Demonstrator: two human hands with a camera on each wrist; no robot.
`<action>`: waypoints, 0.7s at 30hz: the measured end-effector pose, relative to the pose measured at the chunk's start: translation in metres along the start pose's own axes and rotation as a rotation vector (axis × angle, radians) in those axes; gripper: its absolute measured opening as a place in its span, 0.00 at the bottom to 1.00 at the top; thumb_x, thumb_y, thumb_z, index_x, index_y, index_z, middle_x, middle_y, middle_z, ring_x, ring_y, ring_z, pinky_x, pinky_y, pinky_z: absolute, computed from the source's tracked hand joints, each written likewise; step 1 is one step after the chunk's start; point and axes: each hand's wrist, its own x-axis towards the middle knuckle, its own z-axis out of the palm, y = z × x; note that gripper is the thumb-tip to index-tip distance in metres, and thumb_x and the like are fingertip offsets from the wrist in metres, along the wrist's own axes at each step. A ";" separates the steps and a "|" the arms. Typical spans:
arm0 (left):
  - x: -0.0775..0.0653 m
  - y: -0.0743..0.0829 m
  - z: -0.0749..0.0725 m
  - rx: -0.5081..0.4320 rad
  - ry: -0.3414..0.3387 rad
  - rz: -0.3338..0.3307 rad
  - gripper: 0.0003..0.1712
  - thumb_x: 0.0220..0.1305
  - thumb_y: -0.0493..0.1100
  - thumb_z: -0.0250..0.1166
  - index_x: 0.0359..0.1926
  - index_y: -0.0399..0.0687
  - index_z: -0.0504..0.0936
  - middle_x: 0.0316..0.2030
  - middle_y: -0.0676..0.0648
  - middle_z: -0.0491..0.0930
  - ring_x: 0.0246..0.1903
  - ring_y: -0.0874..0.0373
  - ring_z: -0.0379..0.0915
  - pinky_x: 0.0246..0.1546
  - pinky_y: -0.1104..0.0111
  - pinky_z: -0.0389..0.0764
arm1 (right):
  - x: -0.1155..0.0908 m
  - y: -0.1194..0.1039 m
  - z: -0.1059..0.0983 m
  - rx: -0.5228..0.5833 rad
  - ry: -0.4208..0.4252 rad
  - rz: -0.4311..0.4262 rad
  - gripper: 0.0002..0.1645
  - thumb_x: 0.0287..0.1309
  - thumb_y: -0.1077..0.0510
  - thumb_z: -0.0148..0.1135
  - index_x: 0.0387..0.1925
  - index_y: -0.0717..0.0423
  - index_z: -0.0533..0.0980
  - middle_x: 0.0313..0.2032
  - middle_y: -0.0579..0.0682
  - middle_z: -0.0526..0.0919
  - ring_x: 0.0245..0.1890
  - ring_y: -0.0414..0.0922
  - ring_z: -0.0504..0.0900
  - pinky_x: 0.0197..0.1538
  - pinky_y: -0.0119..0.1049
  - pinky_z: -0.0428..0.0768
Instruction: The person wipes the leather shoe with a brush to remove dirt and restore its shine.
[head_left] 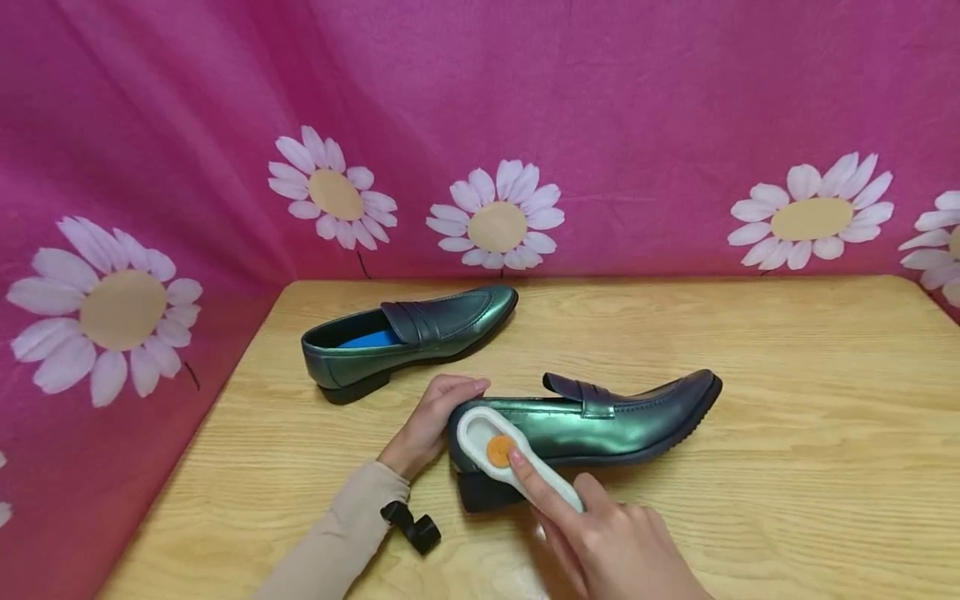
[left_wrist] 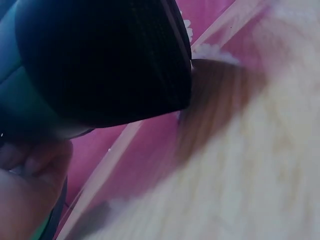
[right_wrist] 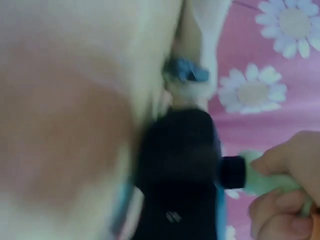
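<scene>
A shiny green-purple loafer (head_left: 555, 429) is held tilted over the table, its toe to the right. My left hand (head_left: 435, 421) grips its back end, with the thumb along the collar; in the left wrist view, curled fingers (left_wrist: 42, 160) show beneath the dark heel (left_wrist: 125, 60). My right hand (head_left: 611, 533) holds a white-handled brush (head_left: 532, 461) with its index finger at the orange button (head_left: 498, 451). Over the rear side of the loafer, the brush covers part of it. The right wrist view shows the brush's black head (right_wrist: 233, 172) right at the loafer's side.
The matching loafer (head_left: 360, 354), with a blue insole, stands behind to the left on the wooden table (head_left: 810, 400). A black strap (head_left: 412, 527) hangs at the left sleeve (head_left: 345, 525). A pink curtain (head_left: 637, 108) with white flowers borders the table's back and left.
</scene>
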 end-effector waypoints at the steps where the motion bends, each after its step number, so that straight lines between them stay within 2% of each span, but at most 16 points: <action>1: 0.001 0.000 0.000 0.000 0.001 -0.002 0.18 0.65 0.40 0.54 0.19 0.55 0.82 0.21 0.58 0.74 0.25 0.68 0.69 0.29 0.75 0.72 | 0.001 0.002 -0.003 -0.017 -0.006 0.033 0.45 0.51 0.51 0.72 0.69 0.29 0.62 0.20 0.41 0.62 0.11 0.34 0.56 0.15 0.27 0.59; 4: 0.003 0.001 0.002 -0.008 -0.003 -0.009 0.19 0.65 0.39 0.53 0.19 0.56 0.81 0.22 0.57 0.74 0.25 0.69 0.70 0.29 0.76 0.73 | 0.003 0.009 -0.010 -0.089 0.006 0.123 0.42 0.53 0.49 0.69 0.69 0.30 0.63 0.18 0.42 0.60 0.10 0.37 0.56 0.14 0.31 0.59; 6: 0.003 0.001 0.002 -0.011 -0.015 -0.014 0.20 0.66 0.39 0.52 0.18 0.56 0.80 0.22 0.57 0.73 0.25 0.69 0.69 0.29 0.76 0.74 | 0.003 0.012 -0.014 -0.125 0.003 0.145 0.41 0.54 0.48 0.67 0.69 0.30 0.62 0.18 0.42 0.59 0.10 0.37 0.55 0.14 0.32 0.58; 8: 0.003 0.001 0.002 -0.013 -0.020 -0.018 0.20 0.66 0.38 0.52 0.19 0.56 0.81 0.22 0.57 0.74 0.25 0.69 0.70 0.29 0.76 0.74 | 0.003 0.015 -0.015 -0.100 0.028 0.096 0.41 0.55 0.49 0.67 0.69 0.31 0.63 0.18 0.41 0.59 0.10 0.37 0.56 0.14 0.32 0.58; 11: 0.001 0.002 0.001 -0.008 -0.010 -0.011 0.19 0.65 0.38 0.53 0.19 0.56 0.81 0.22 0.58 0.74 0.25 0.68 0.69 0.29 0.76 0.73 | 0.005 0.018 -0.012 0.018 0.038 -0.042 0.39 0.57 0.49 0.66 0.69 0.34 0.64 0.19 0.39 0.62 0.12 0.33 0.59 0.16 0.29 0.61; 14: -0.001 0.002 0.000 0.000 0.001 -0.011 0.18 0.64 0.39 0.53 0.19 0.56 0.80 0.20 0.58 0.73 0.24 0.69 0.68 0.28 0.76 0.72 | 0.007 0.016 -0.007 0.199 -0.093 -0.133 0.37 0.61 0.48 0.63 0.70 0.34 0.62 0.22 0.39 0.66 0.16 0.29 0.61 0.19 0.26 0.64; 16: -0.003 0.002 -0.001 0.001 0.000 -0.017 0.18 0.64 0.39 0.53 0.18 0.56 0.78 0.19 0.58 0.71 0.22 0.69 0.67 0.27 0.76 0.71 | 0.007 0.013 -0.005 0.266 -0.183 -0.138 0.37 0.62 0.48 0.62 0.70 0.32 0.61 0.24 0.38 0.67 0.16 0.28 0.60 0.20 0.24 0.64; 18: -0.002 0.002 -0.001 0.004 -0.007 -0.018 0.18 0.64 0.39 0.52 0.17 0.56 0.77 0.18 0.58 0.71 0.22 0.69 0.67 0.27 0.76 0.71 | 0.007 0.011 -0.004 0.272 -0.208 -0.130 0.38 0.61 0.49 0.63 0.70 0.30 0.60 0.24 0.38 0.67 0.16 0.28 0.60 0.20 0.24 0.64; 21: -0.001 0.001 -0.001 -0.002 -0.009 -0.013 0.19 0.64 0.38 0.52 0.18 0.56 0.79 0.19 0.58 0.71 0.23 0.69 0.67 0.28 0.76 0.71 | 0.007 0.014 -0.008 0.170 -0.109 -0.116 0.40 0.57 0.50 0.66 0.69 0.30 0.62 0.22 0.38 0.65 0.15 0.29 0.57 0.17 0.25 0.60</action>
